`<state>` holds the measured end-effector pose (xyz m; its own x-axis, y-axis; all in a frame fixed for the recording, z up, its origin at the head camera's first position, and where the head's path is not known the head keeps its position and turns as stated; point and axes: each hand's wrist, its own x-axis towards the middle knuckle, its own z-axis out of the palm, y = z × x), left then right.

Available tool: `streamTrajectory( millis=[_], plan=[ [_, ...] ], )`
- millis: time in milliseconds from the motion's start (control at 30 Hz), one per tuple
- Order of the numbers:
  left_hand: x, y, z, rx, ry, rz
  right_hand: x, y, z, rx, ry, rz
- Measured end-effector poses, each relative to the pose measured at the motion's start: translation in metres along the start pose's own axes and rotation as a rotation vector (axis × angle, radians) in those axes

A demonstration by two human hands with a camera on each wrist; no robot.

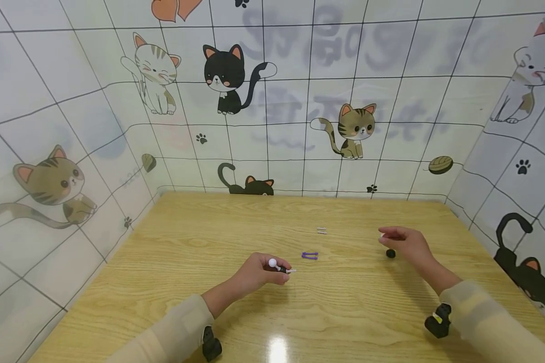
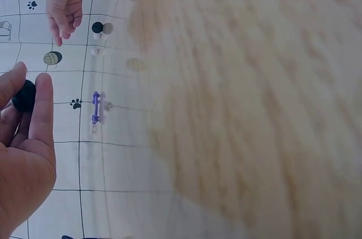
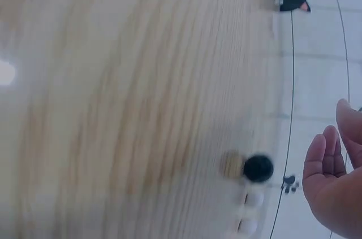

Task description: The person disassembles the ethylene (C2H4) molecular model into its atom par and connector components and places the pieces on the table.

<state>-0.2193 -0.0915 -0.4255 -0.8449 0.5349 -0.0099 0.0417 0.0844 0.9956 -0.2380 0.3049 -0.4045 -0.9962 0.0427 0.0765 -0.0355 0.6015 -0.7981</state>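
Note:
My left hand (image 1: 260, 269) pinches a black model ball (image 1: 282, 269) between thumb and fingers. Short white sticks jut from it, one of them topped by a white ball (image 1: 272, 262). In the left wrist view the pinched ball (image 2: 24, 96) shows dark between the fingers. On the right, my right hand (image 1: 404, 243) hovers over the table with its fingers loosely bent. A second black ball (image 1: 390, 253) lies below it. Two small white balls (image 3: 254, 198) sit beside that black ball in the right wrist view. From the head, a white spot shows at the right fingertips.
Two purple sticks (image 1: 310, 255) lie side by side near the middle of the wooden table (image 1: 200, 227). Behind them are short white sticks (image 1: 322, 230). Walls covered with a cat-print grid sheet (image 1: 290, 151) stand at the back and both sides.

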Motion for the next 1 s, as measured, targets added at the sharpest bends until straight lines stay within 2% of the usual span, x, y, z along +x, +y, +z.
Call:
streamTrajectory(
  millis=[300,533,800,1000],
  plan=[
    [0.001,0.0,0.002,-0.017,-0.01,0.008,-0.012,-0.035,0.042,0.162,-0.078,-0.077],
    [0.002,0.0,0.003,-0.023,-0.007,0.018,-0.022,-0.06,0.068,0.244,-0.137,-0.094],
    [0.003,-0.001,0.005,-0.037,-0.011,0.034,-0.036,-0.079,0.098,0.349,-0.257,-0.143],
    [0.004,-0.002,0.006,-0.067,-0.008,0.018,-0.045,-0.085,0.115,0.43,-0.326,-0.209]
  ],
)
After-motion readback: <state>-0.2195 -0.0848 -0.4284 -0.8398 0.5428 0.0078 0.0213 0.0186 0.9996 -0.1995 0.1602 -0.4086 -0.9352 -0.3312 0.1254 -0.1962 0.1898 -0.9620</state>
